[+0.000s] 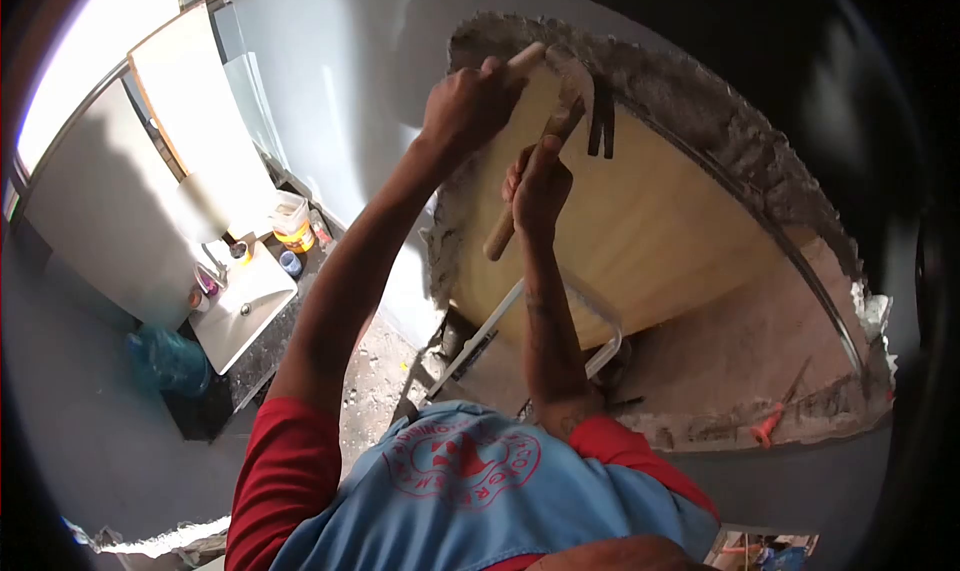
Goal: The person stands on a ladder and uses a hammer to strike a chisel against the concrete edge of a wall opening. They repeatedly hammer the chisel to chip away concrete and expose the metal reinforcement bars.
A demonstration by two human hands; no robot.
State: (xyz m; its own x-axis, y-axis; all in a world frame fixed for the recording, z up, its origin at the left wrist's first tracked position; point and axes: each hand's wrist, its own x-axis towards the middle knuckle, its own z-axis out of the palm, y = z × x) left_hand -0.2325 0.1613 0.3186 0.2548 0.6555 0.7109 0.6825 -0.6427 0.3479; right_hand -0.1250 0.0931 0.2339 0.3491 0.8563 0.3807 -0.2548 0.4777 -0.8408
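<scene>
My right hand [540, 183] is closed around the wooden handle of a claw hammer [573, 83], with its claw pointing down to the right. Up and to the left, my left hand [468, 106] grips a pale, rod-like tool [526, 62] whose end sticks out beside the hammer head. What lies at the tool's other end is hidden by my fingers. Both hands are raised near the upper left edge of a rough-cut wall opening [680, 81]. Behind the hammer is a yellowish board [650, 231] inside that opening.
A red-handled screwdriver [768, 426] lies on the opening's lower ledge. To the left are a white sink [235, 321], a blue water jug [175, 359], a blue jar [290, 263] and a yellow-and-white bucket [293, 226]. Rubble [375, 381] covers the floor beside my left arm.
</scene>
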